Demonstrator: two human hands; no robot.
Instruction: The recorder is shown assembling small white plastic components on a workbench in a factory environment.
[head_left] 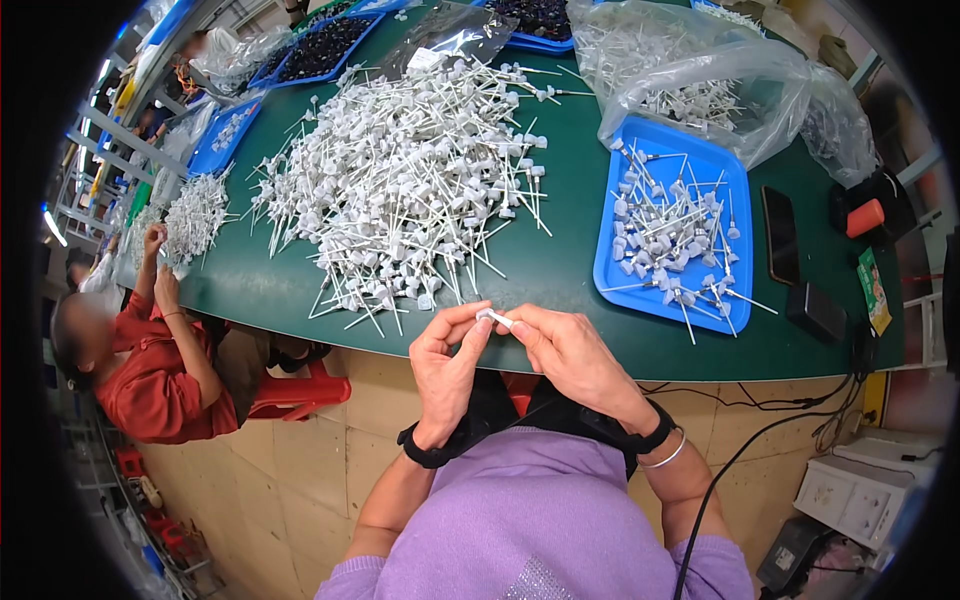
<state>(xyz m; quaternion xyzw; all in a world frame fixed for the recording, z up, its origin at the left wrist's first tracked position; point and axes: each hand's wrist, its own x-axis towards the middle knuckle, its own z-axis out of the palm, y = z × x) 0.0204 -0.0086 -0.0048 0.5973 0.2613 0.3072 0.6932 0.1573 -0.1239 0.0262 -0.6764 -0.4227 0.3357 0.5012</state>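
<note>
Both my hands meet just above the table's near edge. My left hand (447, 362) pinches the capped end of a small white cap with a thin stem (500, 320), which looks like a pump head with its tube. The fingers of my right hand (574, 352) close on the stem end of the same piece. Fingertips cover part of it. Beyond my hands lies a big heap of similar white capped stems (400, 180). To the right, a blue tray (603, 250) holds more such pieces, some with metal collars, and several stems stick out past its rim.
Behind the tray sits a clear plastic bag (700, 80) of more stems. A phone (780, 235) and a black box (816, 312) lie right of the tray. Cables (740, 400) hang off the right edge. At left, a person in red (165, 385) works beside a smaller heap (197, 215).
</note>
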